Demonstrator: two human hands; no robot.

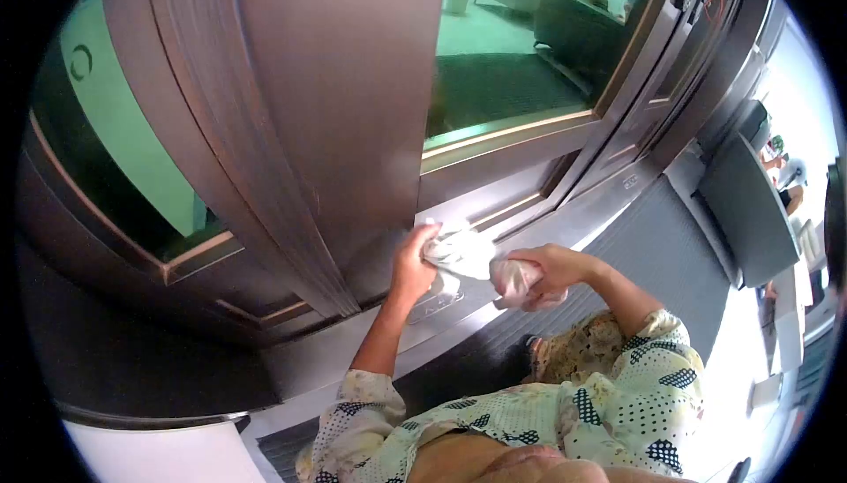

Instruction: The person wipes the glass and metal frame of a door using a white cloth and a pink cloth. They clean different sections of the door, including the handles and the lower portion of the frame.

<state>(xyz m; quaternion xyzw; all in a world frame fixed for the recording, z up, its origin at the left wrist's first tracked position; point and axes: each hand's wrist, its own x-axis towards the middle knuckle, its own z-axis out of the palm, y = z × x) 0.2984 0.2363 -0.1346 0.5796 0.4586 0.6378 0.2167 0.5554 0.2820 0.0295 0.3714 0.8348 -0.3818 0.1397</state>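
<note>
A white cloth (468, 254), bunched and twisted, stretches between my two hands in front of the dark brown door (353, 68). Its left end is in my left hand (415, 262), whose fingers are closed round it. My right hand (549, 273) grips the other end, where the cloth looks pinkish and crumpled. Both hands are above the metal door sill (388, 333), near the lower edge of the door.
Glass panes (520, 86) in the door show a room with a sofa and a bin. A ribbed grey mat (635, 254) lies at the right. Beyond it stand a grey panel (750, 209) and a white desk, with a person partly visible. A white surface (159, 452) is at the lower left.
</note>
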